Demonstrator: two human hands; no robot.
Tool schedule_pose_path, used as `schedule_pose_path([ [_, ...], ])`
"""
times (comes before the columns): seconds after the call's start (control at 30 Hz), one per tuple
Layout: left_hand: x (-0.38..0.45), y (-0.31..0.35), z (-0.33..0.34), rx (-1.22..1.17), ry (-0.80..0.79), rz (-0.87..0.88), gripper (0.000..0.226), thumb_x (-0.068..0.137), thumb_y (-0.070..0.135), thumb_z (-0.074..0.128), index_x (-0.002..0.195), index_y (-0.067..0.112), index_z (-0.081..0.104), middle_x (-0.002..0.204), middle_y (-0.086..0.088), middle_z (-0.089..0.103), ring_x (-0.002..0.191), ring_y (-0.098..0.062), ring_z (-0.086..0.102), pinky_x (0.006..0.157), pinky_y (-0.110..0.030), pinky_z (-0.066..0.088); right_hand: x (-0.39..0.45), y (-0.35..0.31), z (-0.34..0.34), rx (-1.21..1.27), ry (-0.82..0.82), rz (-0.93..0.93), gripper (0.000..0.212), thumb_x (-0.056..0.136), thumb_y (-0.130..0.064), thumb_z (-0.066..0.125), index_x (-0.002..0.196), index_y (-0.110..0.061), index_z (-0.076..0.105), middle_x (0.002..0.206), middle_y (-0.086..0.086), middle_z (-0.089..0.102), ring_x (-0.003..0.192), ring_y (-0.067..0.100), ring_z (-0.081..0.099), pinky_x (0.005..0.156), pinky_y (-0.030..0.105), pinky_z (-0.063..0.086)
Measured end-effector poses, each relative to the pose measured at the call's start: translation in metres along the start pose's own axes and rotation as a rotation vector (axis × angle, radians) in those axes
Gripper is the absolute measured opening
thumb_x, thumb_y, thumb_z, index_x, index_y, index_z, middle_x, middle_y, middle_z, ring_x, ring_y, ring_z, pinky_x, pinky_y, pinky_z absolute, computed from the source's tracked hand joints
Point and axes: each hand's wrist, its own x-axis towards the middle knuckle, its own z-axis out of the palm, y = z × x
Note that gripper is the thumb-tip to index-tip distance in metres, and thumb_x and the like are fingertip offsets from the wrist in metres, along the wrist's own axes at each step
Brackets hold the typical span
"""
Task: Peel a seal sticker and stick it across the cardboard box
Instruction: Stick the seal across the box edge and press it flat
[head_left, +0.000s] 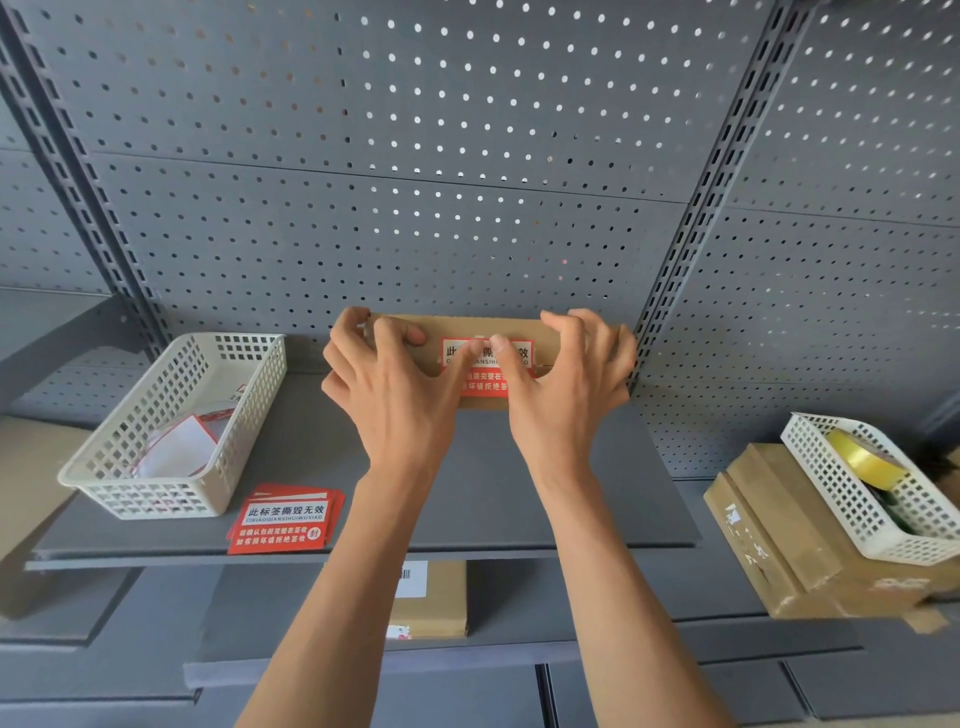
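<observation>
A flat brown cardboard box (457, 327) lies at the back of the grey shelf (467, 499), against the pegboard. A red and white seal sticker (522, 353) sits across its top and front edge. My left hand (395, 384) grips the box's left end, its thumb pressing on the sticker. My right hand (566, 379) grips the right end, and its thumb presses the sticker too. My thumbs hide part of the sticker's print.
A stack of red seal stickers (284, 519) lies near the shelf's front left. A white mesh basket (171, 426) with peeled backing paper stands at the left. At the right, another white basket (878, 493) with yellow tape rests on cardboard boxes (779, 540). A labelled box (431, 597) lies on the lower shelf.
</observation>
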Motion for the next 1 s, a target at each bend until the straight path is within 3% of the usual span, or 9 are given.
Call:
schedule_pose_path([
  [0.2, 0.000, -0.008, -0.004, -0.050, -0.030, 0.031, 0.044, 0.075, 0.058, 0.075, 0.095, 0.025, 0.055, 0.138, -0.005, 0.038, 0.125, -0.028, 0.036, 0.096, -0.039, 0.028, 0.000, 0.008, -0.001, 0.046, 0.021, -0.009, 0.034, 0.088, -0.051, 0.068, 0.116, -0.031, 0.067, 0.134, -0.012, 0.054, 0.141, 0.029, 0.032, 0.096, 0.051, 0.037],
  [0.57, 0.003, -0.017, -0.010, -0.087, -0.088, 0.099, 0.028, 0.089, 0.047, 0.068, 0.100, 0.023, 0.060, 0.140, -0.009, 0.037, 0.130, -0.030, 0.034, 0.098, -0.033, 0.022, 0.003, 0.012, -0.005, 0.077, 0.011, -0.011, 0.025, 0.096, -0.030, 0.060, 0.120, -0.032, 0.069, 0.136, -0.013, 0.055, 0.142, 0.026, 0.029, 0.093, 0.040, 0.025],
  [0.67, 0.001, -0.016, -0.011, -0.080, -0.087, 0.105, 0.032, 0.087, 0.052, 0.067, 0.100, 0.023, 0.059, 0.140, -0.008, 0.037, 0.130, -0.029, 0.034, 0.098, -0.034, 0.023, 0.002, 0.011, -0.005, 0.061, 0.000, -0.010, 0.028, 0.097, -0.040, 0.058, 0.122, -0.032, 0.067, 0.140, -0.013, 0.053, 0.144, 0.027, 0.027, 0.096, 0.045, 0.028],
  [0.8, -0.001, -0.009, -0.010, -0.050, -0.076, 0.086, 0.056, 0.072, 0.066, 0.074, 0.102, 0.022, 0.057, 0.140, -0.009, 0.037, 0.128, -0.029, 0.035, 0.098, -0.033, 0.024, -0.002, 0.009, -0.005, -0.003, -0.051, -0.047, 0.056, 0.083, -0.066, 0.065, 0.128, -0.033, 0.061, 0.146, -0.013, 0.046, 0.149, 0.028, 0.021, 0.095, 0.041, 0.021],
  [1.0, 0.000, -0.014, -0.011, -0.050, -0.101, 0.114, 0.060, 0.068, 0.060, 0.080, 0.106, 0.020, 0.057, 0.142, -0.011, 0.035, 0.129, -0.030, 0.034, 0.099, -0.028, 0.020, -0.001, 0.015, -0.007, 0.009, -0.080, -0.067, 0.064, 0.079, -0.068, 0.067, 0.133, -0.033, 0.059, 0.149, -0.012, 0.044, 0.150, 0.029, 0.019, 0.098, 0.046, 0.025],
])
